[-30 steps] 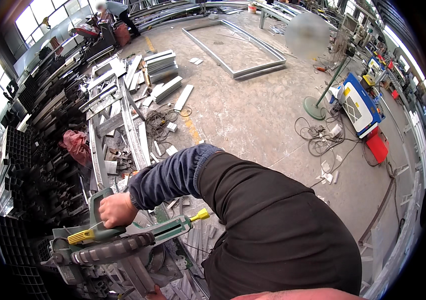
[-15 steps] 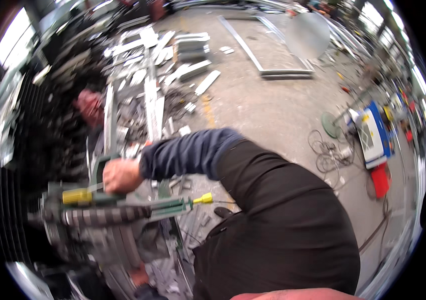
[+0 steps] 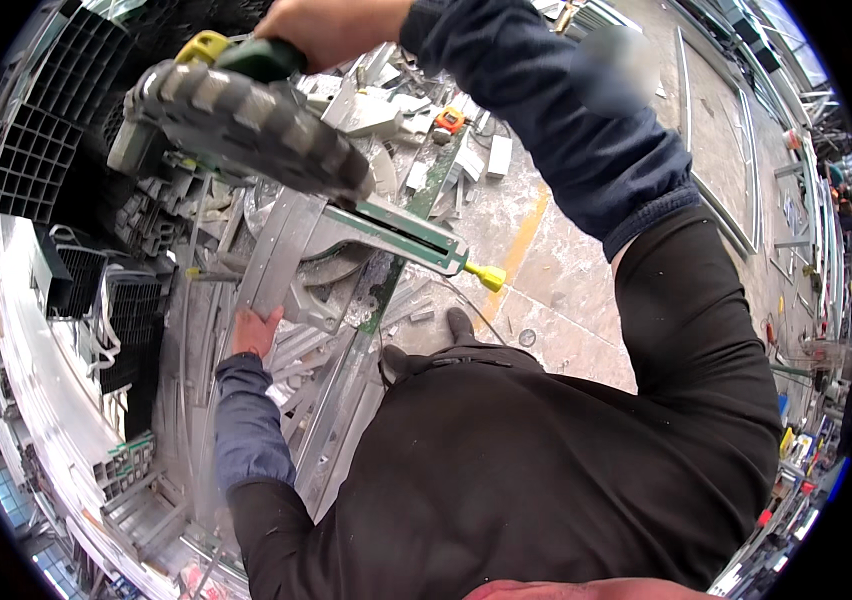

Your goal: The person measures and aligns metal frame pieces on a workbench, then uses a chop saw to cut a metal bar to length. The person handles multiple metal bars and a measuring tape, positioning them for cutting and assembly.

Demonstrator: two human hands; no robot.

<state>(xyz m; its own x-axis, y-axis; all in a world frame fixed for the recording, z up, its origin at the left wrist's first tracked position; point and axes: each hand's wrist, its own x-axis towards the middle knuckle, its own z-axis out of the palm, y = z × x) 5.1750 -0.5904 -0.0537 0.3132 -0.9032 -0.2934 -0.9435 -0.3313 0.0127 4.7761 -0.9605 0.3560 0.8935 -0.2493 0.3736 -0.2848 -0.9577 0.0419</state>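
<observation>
A mitre saw (image 3: pixel 246 125) with a round, banded guard stands to the left in front of me. My right hand (image 3: pixel 341 30) is closed around its green handle (image 3: pixel 264 60), at the top of the view. Below the guard lies a flat grey metal piece (image 3: pixel 281 250), reaching towards me. My left hand (image 3: pixel 257 332) grips its near end, thumb and fingers bent around the edge. From the saw base a green slotted arm (image 3: pixel 406 238) sticks out to the right, ending in a yellow knob (image 3: pixel 487 277). The guard hides the blade.
Metal offcuts (image 3: pixel 366 115) lie heaped behind the saw, with an orange tape measure (image 3: pixel 449 121) among them. Long metal profiles (image 3: pixel 316 440) run beneath my left side. Stacked dark square tubes (image 3: pixel 71 80) stand far left. A metal frame (image 3: pixel 721 200) lies on the floor at right.
My view has turned, so the saw and both hands appear higher. The left hand, partly hidden before, now shows clearly. The right hand is still on the handle.
</observation>
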